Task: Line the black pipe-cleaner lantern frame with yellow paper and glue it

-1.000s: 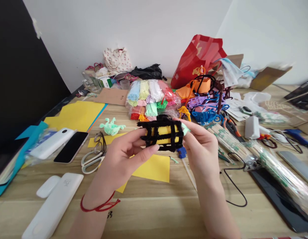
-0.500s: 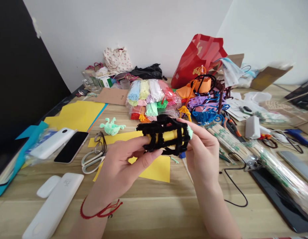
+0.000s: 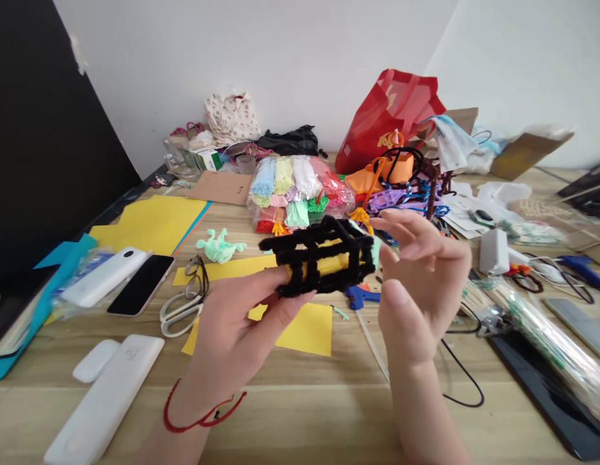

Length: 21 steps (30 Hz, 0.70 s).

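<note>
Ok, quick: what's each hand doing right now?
Left hand: closed, holding the black pipe-cleaner frame.
Right hand: open, fingers spread beside the frame's end, gripping nothing.

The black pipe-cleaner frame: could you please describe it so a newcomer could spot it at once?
On the cluttered wooden table, look at the middle, above the yellow paper sheet. There the left hand pinches the black pipe-cleaner frame, with the right hand open beside it. It is the only fuzzy black cage-like grid, with yellow showing inside.
</note>
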Each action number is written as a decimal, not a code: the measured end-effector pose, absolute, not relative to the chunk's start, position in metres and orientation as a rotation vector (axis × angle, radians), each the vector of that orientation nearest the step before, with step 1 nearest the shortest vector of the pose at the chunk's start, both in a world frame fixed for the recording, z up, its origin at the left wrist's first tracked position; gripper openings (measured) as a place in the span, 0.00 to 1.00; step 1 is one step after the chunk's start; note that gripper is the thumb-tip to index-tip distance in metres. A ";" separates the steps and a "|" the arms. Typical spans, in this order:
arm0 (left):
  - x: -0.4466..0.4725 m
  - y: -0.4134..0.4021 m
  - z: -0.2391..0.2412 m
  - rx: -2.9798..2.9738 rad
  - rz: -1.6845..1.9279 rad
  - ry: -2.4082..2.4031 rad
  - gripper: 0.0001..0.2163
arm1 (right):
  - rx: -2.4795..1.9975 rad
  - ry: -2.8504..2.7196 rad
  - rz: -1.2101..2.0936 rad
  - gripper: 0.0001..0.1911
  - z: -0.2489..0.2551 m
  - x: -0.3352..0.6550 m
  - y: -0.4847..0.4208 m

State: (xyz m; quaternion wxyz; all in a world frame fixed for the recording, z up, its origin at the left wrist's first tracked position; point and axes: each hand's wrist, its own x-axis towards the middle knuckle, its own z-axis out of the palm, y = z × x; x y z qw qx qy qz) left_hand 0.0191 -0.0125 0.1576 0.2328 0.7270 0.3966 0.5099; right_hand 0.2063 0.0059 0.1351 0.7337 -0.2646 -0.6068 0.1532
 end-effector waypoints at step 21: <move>0.027 -0.010 0.149 1.671 1.676 1.186 0.15 | -0.691 -1.294 0.527 0.07 0.132 0.202 0.002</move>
